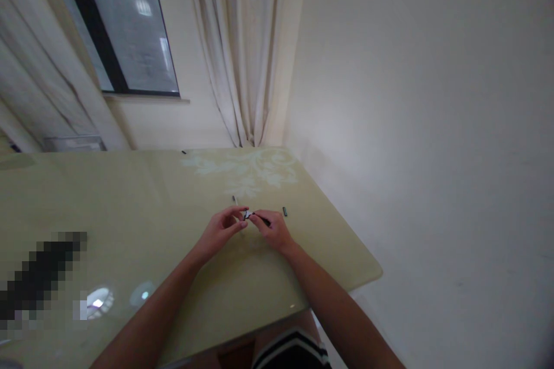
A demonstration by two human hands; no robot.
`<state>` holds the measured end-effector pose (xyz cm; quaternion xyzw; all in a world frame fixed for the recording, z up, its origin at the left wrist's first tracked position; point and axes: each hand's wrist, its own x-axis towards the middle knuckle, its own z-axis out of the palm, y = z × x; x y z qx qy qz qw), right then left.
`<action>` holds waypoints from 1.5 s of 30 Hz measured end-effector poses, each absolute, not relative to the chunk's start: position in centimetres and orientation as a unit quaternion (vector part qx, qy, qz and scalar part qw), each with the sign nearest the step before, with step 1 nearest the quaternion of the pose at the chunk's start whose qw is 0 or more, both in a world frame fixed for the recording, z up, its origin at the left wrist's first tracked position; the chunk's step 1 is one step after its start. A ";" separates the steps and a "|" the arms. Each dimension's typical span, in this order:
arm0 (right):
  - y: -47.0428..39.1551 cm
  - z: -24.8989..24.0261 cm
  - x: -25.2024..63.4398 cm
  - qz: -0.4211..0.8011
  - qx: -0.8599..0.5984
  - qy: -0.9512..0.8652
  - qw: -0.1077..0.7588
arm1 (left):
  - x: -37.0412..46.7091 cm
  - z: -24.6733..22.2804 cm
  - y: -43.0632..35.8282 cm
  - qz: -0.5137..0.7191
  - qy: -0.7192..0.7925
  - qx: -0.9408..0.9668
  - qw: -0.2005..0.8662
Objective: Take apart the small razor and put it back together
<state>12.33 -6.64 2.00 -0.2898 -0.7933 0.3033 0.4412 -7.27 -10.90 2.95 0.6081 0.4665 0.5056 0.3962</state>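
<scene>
Both hands meet above the table near the middle of the view. My left hand [225,228] pinches one side of a small white and dark item [248,215] between thumb and fingers. From the other side my right hand [272,228] is closed on a dark, thin piece that touches or belongs to this item; its shape is too small to tell. A short dark piece [284,211] lies just right of my right hand. Beyond my left hand lies a small thin item [234,199], dark at one end and pale at the other.
The glossy pale table [130,202] reaches the wall and curtains [246,57] at the back. Near its back edge lies a tiny dark object [184,152]. A pixelated dark shape [43,277] covers the left side. The table's right edge runs beside a white wall [415,127].
</scene>
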 end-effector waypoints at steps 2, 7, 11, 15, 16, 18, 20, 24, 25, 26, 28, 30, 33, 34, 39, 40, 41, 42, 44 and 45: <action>-6.5 1.8 12.4 0.293 -0.296 -0.796 0.439 | -7.1 2.9 -10.9 0.502 0.471 0.616 0.383; -6.7 1.9 12.4 0.297 -0.289 -0.800 0.434 | -7.1 3.5 -11.2 0.499 0.468 0.620 0.384; -6.8 2.1 12.4 0.289 -0.288 -0.807 0.427 | -7.3 3.8 -11.2 0.495 0.477 0.616 0.385; -6.9 2.1 12.3 0.290 -0.290 -0.807 0.425 | -7.3 3.5 -10.8 0.504 0.493 0.607 0.367; -6.8 2.1 12.3 0.289 -0.292 -0.806 0.426 | -7.3 3.4 -10.8 0.502 0.494 0.607 0.367; -6.8 2.1 12.3 0.283 -0.297 -0.808 0.424 | -7.4 3.3 -10.8 0.497 0.489 0.613 0.372; -6.7 2.0 12.4 0.280 -0.304 -0.808 0.421 | -7.5 3.4 -10.9 0.491 0.480 0.619 0.381; -6.7 2.0 12.4 0.279 -0.307 -0.810 0.415 | -7.8 3.5 -11.0 0.476 0.481 0.624 0.390; -6.7 2.0 12.4 0.277 -0.309 -0.810 0.414 | -7.7 3.4 -11.0 0.476 0.483 0.623 0.390; -6.7 2.0 12.4 0.275 -0.310 -0.811 0.412 | -7.7 3.3 -11.0 0.480 0.484 0.620 0.388; -6.7 2.0 12.4 0.270 -0.313 -0.813 0.411 | -7.6 3.1 -10.9 0.490 0.485 0.615 0.382; -6.7 2.0 12.4 0.266 -0.313 -0.813 0.413 | -7.5 2.9 -10.8 0.494 0.486 0.614 0.376; -6.7 2.2 12.4 0.268 -0.312 -0.811 0.416 | -7.4 3.1 -10.9 0.484 0.488 0.624 0.372; -6.7 2.2 12.5 0.270 -0.313 -0.809 0.417 | -7.4 3.2 -10.9 0.481 0.489 0.627 0.369; -6.6 2.1 12.5 0.275 -0.323 -0.806 0.413 | -7.4 3.5 -11.0 0.484 0.479 0.627 0.378; -6.6 2.0 12.5 0.275 -0.322 -0.807 0.411 | -7.4 3.4 -11.0 0.485 0.476 0.627 0.380; -6.6 2.0 12.5 0.274 -0.321 -0.809 0.409 | -7.3 3.4 -11.0 0.487 0.475 0.627 0.380; -6.6 1.9 12.5 0.274 -0.320 -0.810 0.409 | -7.3 3.3 -11.0 0.490 0.476 0.626 0.377; -6.7 1.9 12.5 0.274 -0.317 -0.810 0.411 | -7.3 3.2 -11.0 0.496 0.479 0.621 0.374; -6.7 1.9 12.5 0.274 -0.317 -0.809 0.413 | -7.3 3.2 -11.0 0.498 0.480 0.618 0.375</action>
